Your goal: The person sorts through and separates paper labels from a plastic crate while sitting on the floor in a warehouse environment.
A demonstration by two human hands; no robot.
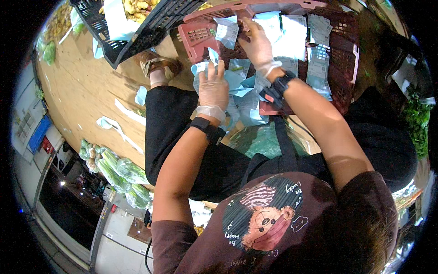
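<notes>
Both hands wear thin translucent gloves and dark wrist straps. My left hand [214, 87] reaches over the near left side of a reddish plastic crate [354, 63], its fingers on a pale blue printed paper slip [202, 68]; whether they grip it is unclear. Farther in, my right hand [256, 41] has its fingers spread above the crate, between a printed slip [226, 30] and a stack of white slips [292, 36]. What lies under its fingertips is partly hidden. More printed slips [318, 70] line the crate's right side.
A black plastic crate [119, 56] holding ginger-like roots [137, 8] stands at the upper left. Bagged green vegetables [118, 171] lie at the floor's lower left edge. Paper strips [130, 111] are scattered on the tan floor. A green bundle [260, 140] sits between the legs.
</notes>
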